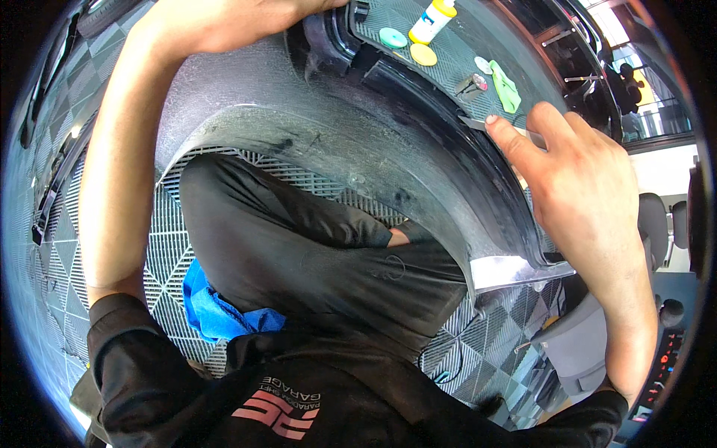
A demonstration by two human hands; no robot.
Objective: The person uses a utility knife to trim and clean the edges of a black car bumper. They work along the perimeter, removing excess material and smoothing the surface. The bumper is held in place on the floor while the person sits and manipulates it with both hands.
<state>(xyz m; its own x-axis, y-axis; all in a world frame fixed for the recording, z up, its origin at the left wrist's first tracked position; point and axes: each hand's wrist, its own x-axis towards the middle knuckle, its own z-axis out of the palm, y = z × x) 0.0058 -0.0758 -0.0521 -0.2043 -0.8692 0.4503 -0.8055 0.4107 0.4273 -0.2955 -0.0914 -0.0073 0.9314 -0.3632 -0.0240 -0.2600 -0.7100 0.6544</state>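
Curved car bumper arches round the person's folded legs; right hand has its fingers closed on a thin pointed blade, tip at the bumper's dark outer rim, while left hand is at the bumper's upper-left end, fingers mostly cut off, grip can't be told. Step in hand looks like blade work along that rim; next move seems to call for a light, controlled stroke, bumper kept steady. Beyond bumper: yellow-capped bottle, green cloth; nearer side: blue cloth.
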